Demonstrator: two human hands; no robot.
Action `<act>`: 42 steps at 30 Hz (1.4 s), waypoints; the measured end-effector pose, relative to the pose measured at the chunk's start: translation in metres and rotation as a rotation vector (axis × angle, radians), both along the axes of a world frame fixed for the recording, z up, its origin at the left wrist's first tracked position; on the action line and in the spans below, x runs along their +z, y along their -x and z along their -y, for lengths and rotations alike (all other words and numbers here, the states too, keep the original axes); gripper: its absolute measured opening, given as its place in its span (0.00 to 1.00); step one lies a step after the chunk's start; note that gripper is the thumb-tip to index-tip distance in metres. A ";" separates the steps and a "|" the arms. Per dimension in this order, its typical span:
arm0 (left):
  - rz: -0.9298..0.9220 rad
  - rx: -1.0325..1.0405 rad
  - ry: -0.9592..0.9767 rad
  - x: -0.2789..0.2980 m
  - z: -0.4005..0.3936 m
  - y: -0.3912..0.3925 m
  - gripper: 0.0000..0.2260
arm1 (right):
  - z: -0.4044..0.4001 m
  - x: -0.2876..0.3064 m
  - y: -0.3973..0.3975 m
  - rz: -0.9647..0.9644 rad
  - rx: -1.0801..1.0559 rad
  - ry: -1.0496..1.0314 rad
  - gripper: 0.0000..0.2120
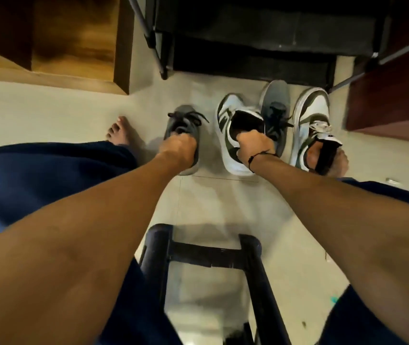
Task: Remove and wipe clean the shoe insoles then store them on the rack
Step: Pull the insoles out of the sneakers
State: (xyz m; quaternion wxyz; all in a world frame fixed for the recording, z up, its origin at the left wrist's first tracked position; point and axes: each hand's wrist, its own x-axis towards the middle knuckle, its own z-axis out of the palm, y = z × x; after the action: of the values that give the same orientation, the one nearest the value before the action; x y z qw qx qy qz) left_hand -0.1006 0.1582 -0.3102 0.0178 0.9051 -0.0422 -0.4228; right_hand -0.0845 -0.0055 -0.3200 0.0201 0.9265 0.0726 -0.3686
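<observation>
Barely begun: the left hand (179,148) grips the grey lace-up sneaker (183,135) and the right hand (253,146) curls into the white-and-olive trainer (233,135) on the floor tiles, no insoles visibly out, black metal rack (248,33) apparently empty.

Bare forearms, no sleeves. Dark beaded cord bracelet (257,158) circled right wrist. Loose navy trousers (36,175). Feet bare, left foot (119,131) at ten o'clock.

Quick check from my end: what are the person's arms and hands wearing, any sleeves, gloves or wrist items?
Both forearms are bare, with no sleeves or gloves in view. The left hand wears nothing. The right hand has a thin dark cord bracelet around the wrist. No rings are visible.
</observation>
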 end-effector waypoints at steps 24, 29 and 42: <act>-0.179 0.286 0.148 -0.106 0.001 0.041 0.24 | -0.004 -0.107 0.009 -0.255 0.049 0.265 0.23; -0.091 0.544 0.275 -0.087 0.000 0.048 0.15 | -0.031 -0.087 0.028 -0.164 0.205 0.303 0.18; -0.351 2.381 0.628 -0.088 -0.011 0.060 0.07 | -0.127 -0.097 0.034 -0.108 0.362 -0.100 0.12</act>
State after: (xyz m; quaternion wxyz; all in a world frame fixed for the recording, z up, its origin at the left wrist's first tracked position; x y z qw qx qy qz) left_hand -0.1606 0.1690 -0.3985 0.6109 0.2684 0.7082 -0.2308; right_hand -0.1187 0.1220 -0.4172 0.0361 0.8772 0.2570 -0.4040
